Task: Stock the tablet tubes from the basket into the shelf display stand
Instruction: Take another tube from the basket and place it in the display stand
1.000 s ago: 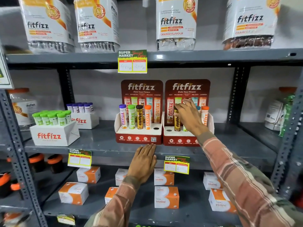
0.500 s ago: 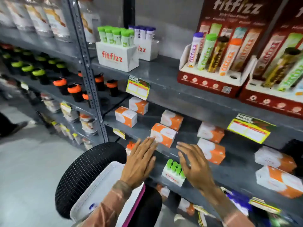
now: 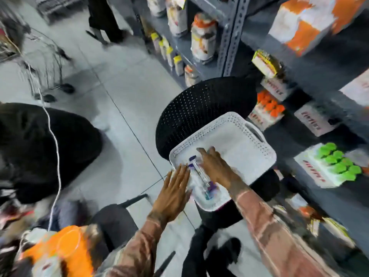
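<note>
Shelving (image 3: 311,62) runs down the right, its display stand out of view. Beside it a black chair (image 3: 199,108) carries the white basket (image 3: 235,140), and the tubes (image 3: 200,173) lie on their sides in the basket's near-left corner (blur hides the count). They look light, stiff and smooth, likely to roll, so a pinch round the middle of the barrel should serve best. Right hand (image 3: 214,167) reaches into the basket, fingers loosely spread, resting beside the tubes and gripping nothing. Left hand (image 3: 173,191) lies flat and spread at the basket's near rim, empty.
</note>
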